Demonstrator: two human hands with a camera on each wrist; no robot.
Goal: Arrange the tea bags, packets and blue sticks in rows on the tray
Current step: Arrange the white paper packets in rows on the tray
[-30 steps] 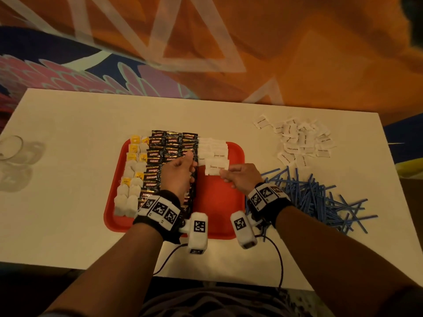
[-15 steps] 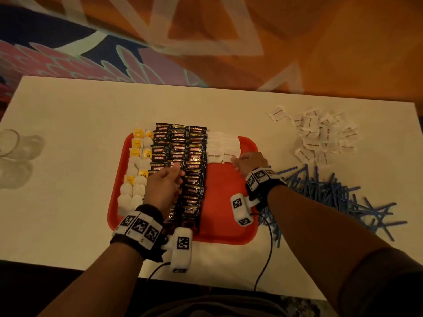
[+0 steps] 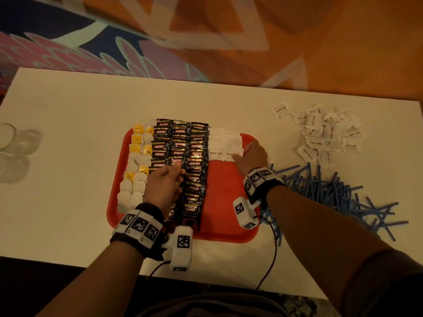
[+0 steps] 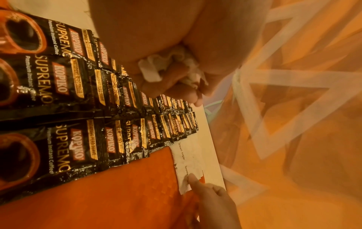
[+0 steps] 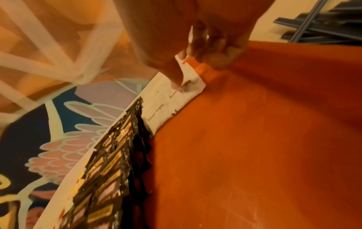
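Observation:
A red tray (image 3: 224,202) holds tea bags (image 3: 135,170) on its left, rows of black coffee packets (image 3: 196,156) in the middle and white sugar packets (image 3: 223,143) at the far right. My left hand (image 3: 167,181) hovers over the black packets, fingers curled round a few crumpled white sugar packets (image 4: 170,69). My right hand (image 3: 251,156) is at the right end of the nearest white row. Its thumb (image 5: 176,77) presses a sugar packet (image 5: 188,91) onto the tray while its curled fingers hold that packet's end.
A loose heap of white sugar packets (image 3: 325,131) lies at the table's back right. A pile of blue sticks (image 3: 332,193) sits right of the tray. A clear glass (image 3: 9,140) stands at the far left. The tray's near right part is bare red.
My left hand has drawn back from the white row to above the black packets. My right hand has carried its packet up to the white row and set it down.

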